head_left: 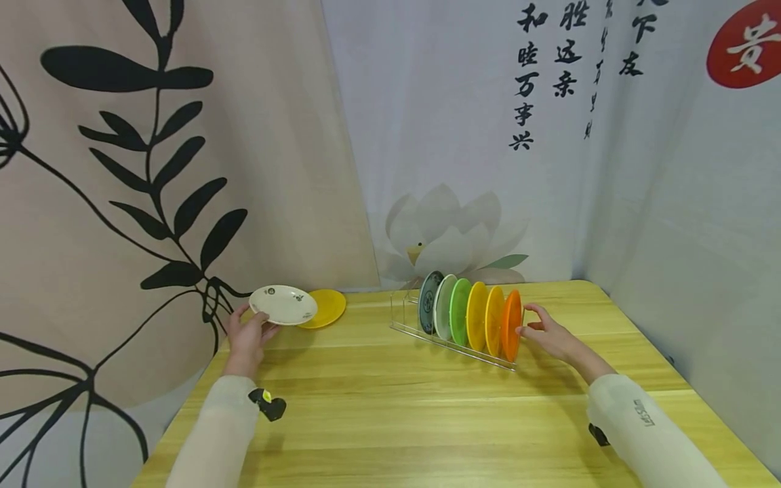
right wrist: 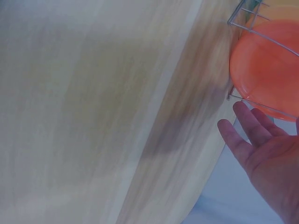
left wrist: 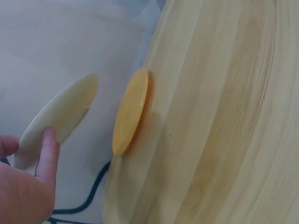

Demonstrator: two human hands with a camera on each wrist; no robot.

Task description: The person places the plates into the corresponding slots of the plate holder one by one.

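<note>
My left hand [head_left: 246, 342] pinches the near left rim of a white plate [head_left: 283, 305] with small dark motifs. In the left wrist view this plate [left wrist: 63, 112] is held tilted, clear of the tabletop. Beside and partly behind it, a yellow plate [head_left: 328, 309] lies on the table. My right hand [head_left: 548, 334] is at the right end of a wire dish rack [head_left: 453, 346], its fingers spread beside the orange plate [head_left: 511, 325]. Its thumb tip is right at that plate's edge. In the right wrist view, the extended fingers [right wrist: 250, 123] are just outside the rack's wire.
Several more plates stand upright in the rack: a dark patterned one [head_left: 430, 302], a pale one [head_left: 444, 307], a green one [head_left: 459, 312] and yellow ones [head_left: 476, 316]. Printed curtains [head_left: 293, 135] hang behind the wooden table [head_left: 378, 420].
</note>
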